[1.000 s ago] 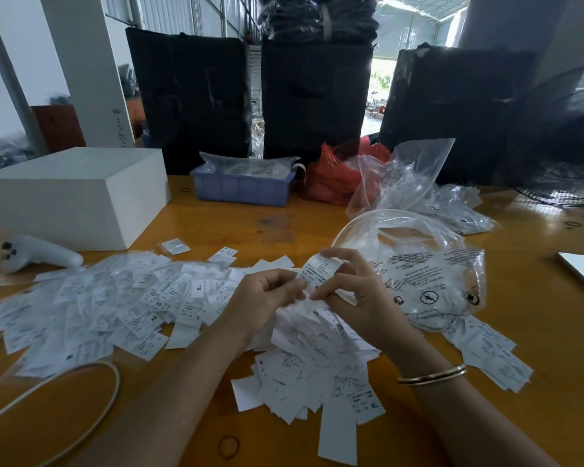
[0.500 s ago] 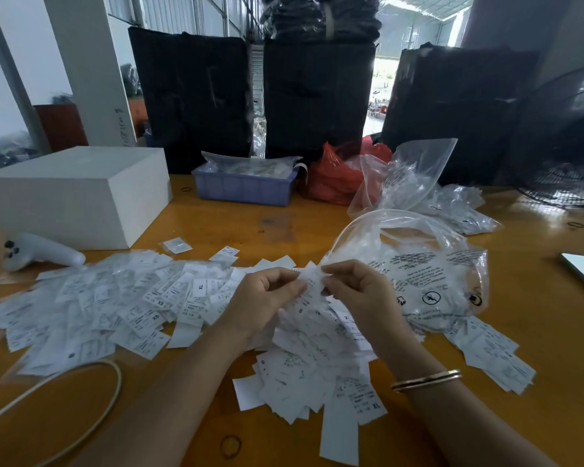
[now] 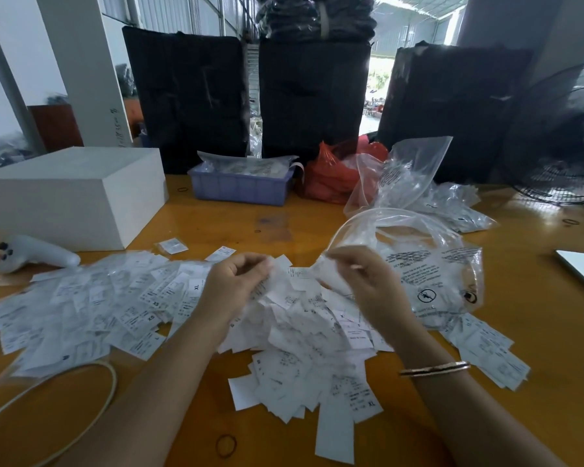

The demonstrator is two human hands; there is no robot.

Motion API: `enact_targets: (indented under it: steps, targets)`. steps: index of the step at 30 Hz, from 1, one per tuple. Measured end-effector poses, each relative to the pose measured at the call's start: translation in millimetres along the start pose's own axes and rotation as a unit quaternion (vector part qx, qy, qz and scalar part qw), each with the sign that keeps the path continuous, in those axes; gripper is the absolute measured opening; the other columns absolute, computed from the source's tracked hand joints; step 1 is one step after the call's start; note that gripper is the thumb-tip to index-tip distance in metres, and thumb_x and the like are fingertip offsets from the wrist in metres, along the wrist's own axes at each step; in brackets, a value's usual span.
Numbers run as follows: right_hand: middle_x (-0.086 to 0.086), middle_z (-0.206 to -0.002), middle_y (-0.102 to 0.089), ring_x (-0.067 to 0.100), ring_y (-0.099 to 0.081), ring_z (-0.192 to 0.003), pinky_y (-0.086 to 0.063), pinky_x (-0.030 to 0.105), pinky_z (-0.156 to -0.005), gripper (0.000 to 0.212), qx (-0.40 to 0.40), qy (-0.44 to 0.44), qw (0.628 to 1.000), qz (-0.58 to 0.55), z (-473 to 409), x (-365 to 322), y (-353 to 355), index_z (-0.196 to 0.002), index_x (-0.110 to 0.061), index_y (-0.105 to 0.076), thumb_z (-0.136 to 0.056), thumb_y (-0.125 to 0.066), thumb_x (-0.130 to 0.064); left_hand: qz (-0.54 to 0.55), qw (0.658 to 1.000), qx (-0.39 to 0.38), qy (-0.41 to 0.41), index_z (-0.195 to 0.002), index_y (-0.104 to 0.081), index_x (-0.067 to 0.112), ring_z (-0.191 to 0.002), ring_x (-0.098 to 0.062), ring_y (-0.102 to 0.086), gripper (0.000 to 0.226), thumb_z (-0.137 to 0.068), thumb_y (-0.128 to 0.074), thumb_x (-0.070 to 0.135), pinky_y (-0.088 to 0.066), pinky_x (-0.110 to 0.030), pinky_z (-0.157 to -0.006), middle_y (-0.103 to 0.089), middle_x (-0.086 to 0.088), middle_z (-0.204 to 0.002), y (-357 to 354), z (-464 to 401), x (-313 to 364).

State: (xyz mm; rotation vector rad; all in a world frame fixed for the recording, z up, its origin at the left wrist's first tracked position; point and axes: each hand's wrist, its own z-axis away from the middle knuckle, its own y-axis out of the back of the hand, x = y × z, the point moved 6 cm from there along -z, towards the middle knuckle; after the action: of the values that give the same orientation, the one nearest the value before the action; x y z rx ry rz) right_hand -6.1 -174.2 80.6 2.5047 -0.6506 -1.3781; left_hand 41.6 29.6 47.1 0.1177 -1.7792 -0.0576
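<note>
Several small white printed size labels (image 3: 304,335) lie heaped on the orange table (image 3: 536,325) in front of me, and a wider spread of labels (image 3: 91,305) reaches left. My left hand (image 3: 236,284) has its fingers curled around a bunch of labels. My right hand (image 3: 361,281) pinches a single label (image 3: 300,274) that stretches toward the left hand. The hands are a short way apart above the heap. An open clear plastic bag (image 3: 429,264) with black print stands just right of my right hand.
A white box (image 3: 71,197) and a white controller (image 3: 38,254) sit at the left. A blue tray (image 3: 240,187), a red bag (image 3: 334,176) and more clear bags (image 3: 452,203) stand at the back. A fan (image 3: 560,146) is at far right, a white cord (image 3: 81,409) at front left.
My hands have drawn apart, the right one moving right with a label pinched in it. Both hands sit slightly lower over the heap than before.
</note>
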Motion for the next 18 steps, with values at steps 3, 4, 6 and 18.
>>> enact_targets:
  steps: [3,4,6,18]
  targets:
    - [-0.004,-0.103,-0.064,0.009,-0.059,-0.094,-0.049,0.018,-0.080,0.023,0.187,0.040,0.973,0.126,-6,9,43,-0.100,-0.018,-0.067,-0.090,-0.054,-0.002,-0.151,0.981,0.109,-0.048,-0.088,-0.065,0.035,-0.064,-0.002,-0.061,0.005,-0.089,-0.065,0.030,-0.043,-0.011,-0.047,-0.063,0.016,-0.079,27,-7,2]
    - [0.001,-0.108,-0.063,0.017,-0.058,-0.102,-0.048,0.026,-0.086,0.022,0.204,0.012,0.965,0.161,-7,20,51,-0.104,-0.015,-0.067,-0.091,-0.054,-0.002,-0.212,0.965,0.133,-0.074,-0.095,-0.066,0.030,-0.066,-0.002,-0.058,0.006,-0.089,-0.064,0.028,-0.041,-0.013,-0.050,-0.063,0.014,-0.081,33,-8,4]
    - [0.007,-0.125,-0.057,0.026,-0.048,-0.118,-0.038,0.037,-0.100,0.027,0.171,-0.080,0.949,0.253,-9,48,55,-0.118,-0.014,-0.060,-0.093,-0.051,-0.008,-0.301,0.934,0.166,-0.100,-0.107,-0.067,0.020,-0.071,-0.006,-0.057,0.019,-0.089,-0.065,0.025,-0.041,-0.017,-0.053,-0.066,0.005,-0.086,40,-9,2]
    - [0.007,-0.110,-0.065,0.027,-0.054,-0.111,-0.012,0.045,-0.115,0.041,0.036,-0.185,0.873,0.450,-11,89,43,-0.128,-0.022,-0.050,-0.092,-0.041,-0.006,-0.489,0.848,0.119,-0.164,-0.111,-0.066,0.023,-0.111,-0.023,-0.048,0.022,-0.089,-0.061,0.024,-0.035,-0.031,-0.083,-0.061,-0.001,-0.117,20,-5,3]
